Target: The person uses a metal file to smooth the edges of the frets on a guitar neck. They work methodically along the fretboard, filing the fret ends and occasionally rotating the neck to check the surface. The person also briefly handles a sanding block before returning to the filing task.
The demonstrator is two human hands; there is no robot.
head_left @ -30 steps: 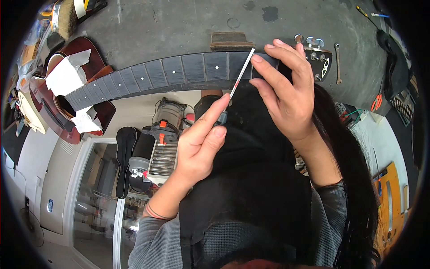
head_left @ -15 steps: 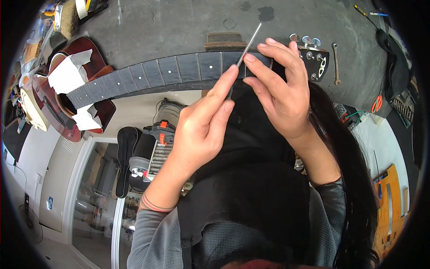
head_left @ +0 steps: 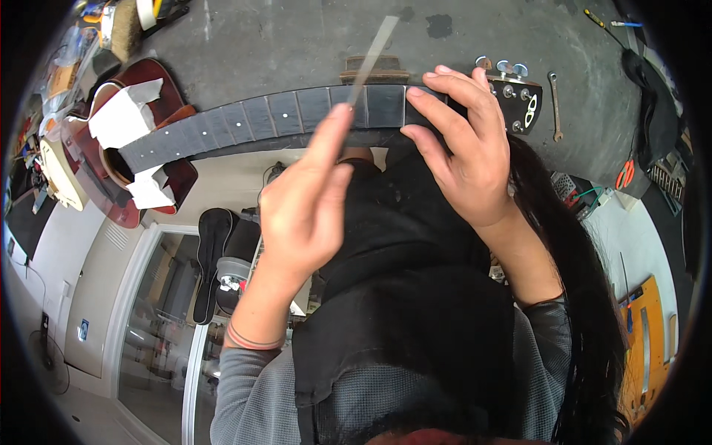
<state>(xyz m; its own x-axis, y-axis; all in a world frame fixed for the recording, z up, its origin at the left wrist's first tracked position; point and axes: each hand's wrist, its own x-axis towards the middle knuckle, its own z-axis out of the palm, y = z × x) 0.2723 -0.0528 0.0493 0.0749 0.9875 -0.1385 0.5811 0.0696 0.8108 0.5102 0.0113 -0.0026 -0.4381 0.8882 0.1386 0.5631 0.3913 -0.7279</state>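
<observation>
A guitar neck with a dark fretboard (head_left: 315, 111) and small white dots lies across the bench before me. Its headstock (head_left: 517, 110) with metal tuning pegs is at the right; the red-brown body (head_left: 159, 78) is at the left, with white paper (head_left: 122, 119) over it. My left hand (head_left: 300, 211) is closed on a thin metal rod (head_left: 377, 50), blurred by motion, which slants up and away over the fretboard. With fingers and thumb apart, my right hand (head_left: 475, 159) touches the fretboard at a fret near the headstock.
A brown block (head_left: 374, 69) sits behind the neck. Right of the headstock lies a wrench (head_left: 555, 107); beyond it are red-handled scissors (head_left: 625, 174) and a dark cloth (head_left: 651, 104). Tools crowd the far left. Long dark hair (head_left: 564, 245) hangs beside my right arm.
My left hand has moved left with the rod, away from my right fingers. The right hand stays nearly in place at the fret. The guitar appears shifted slightly right in view.
</observation>
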